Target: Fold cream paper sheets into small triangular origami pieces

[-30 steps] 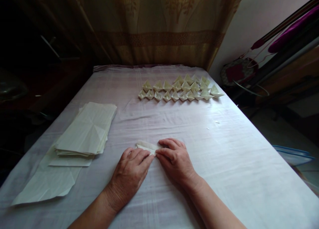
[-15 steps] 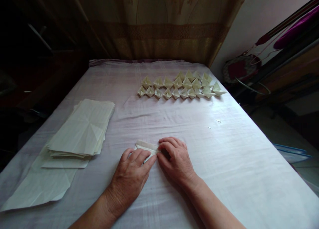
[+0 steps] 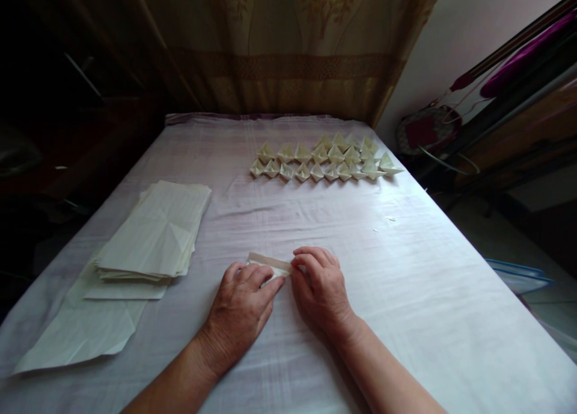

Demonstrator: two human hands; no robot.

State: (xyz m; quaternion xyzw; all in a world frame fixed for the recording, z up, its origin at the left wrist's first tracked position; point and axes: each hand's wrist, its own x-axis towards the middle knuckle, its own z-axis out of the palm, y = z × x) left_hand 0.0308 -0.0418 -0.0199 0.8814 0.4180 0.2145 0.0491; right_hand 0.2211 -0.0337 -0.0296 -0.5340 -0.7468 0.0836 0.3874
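Note:
A small folded strip of pale paper (image 3: 269,262) lies on the white cloth just in front of me. My left hand (image 3: 241,309) rests flat over its near left part, fingers stretched out and pressing it down. My right hand (image 3: 321,288) is at the strip's right end, fingers curled and pinching the fold. Most of the paper is hidden under both hands.
A stack of flat pale paper sheets (image 3: 155,231) lies at the left, with a larger loose sheet (image 3: 79,333) under it. Several folded paper boats (image 3: 322,160) stand in rows at the far side. The white cloth (image 3: 406,294) covers the table; clutter stands beyond its right edge.
My right hand has shifted slightly right along the strip and its fingers have curled in tighter on the fold. My left hand stays pressed on the paper.

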